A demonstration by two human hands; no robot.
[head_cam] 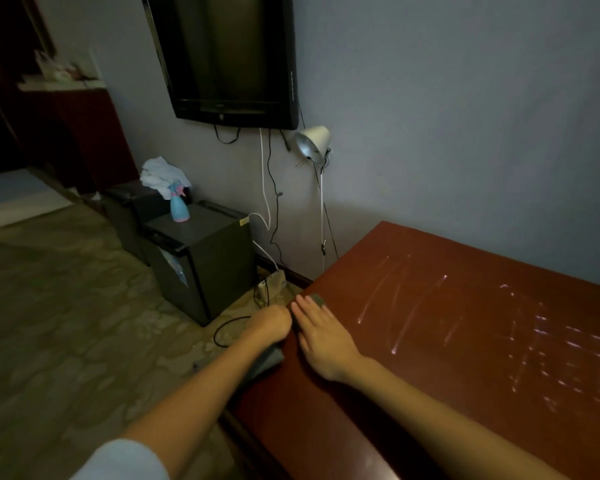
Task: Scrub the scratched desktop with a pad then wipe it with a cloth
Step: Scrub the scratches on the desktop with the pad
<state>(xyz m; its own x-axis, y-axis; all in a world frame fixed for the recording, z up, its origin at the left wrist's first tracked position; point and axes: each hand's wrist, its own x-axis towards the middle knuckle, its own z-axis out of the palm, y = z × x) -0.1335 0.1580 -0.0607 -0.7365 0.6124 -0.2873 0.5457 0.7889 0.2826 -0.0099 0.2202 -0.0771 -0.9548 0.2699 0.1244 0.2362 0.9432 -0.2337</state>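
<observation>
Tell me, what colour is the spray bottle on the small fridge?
The spray bottle is light blue, pink at top and base; head view.

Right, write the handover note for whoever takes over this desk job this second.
Left hand: curled at the desk's near-left edge, apparently gripping the grey cloth that hangs below it.
Right hand: flat, fingers straight, pressing the dark grey-green scrubbing pad onto the corner of the reddish-brown wooden desktop.
Done: hard to tell; white scratch marks streak the desktop's middle and right.
Left: scrub those marks with the pad, then wipe with the cloth.
</observation>
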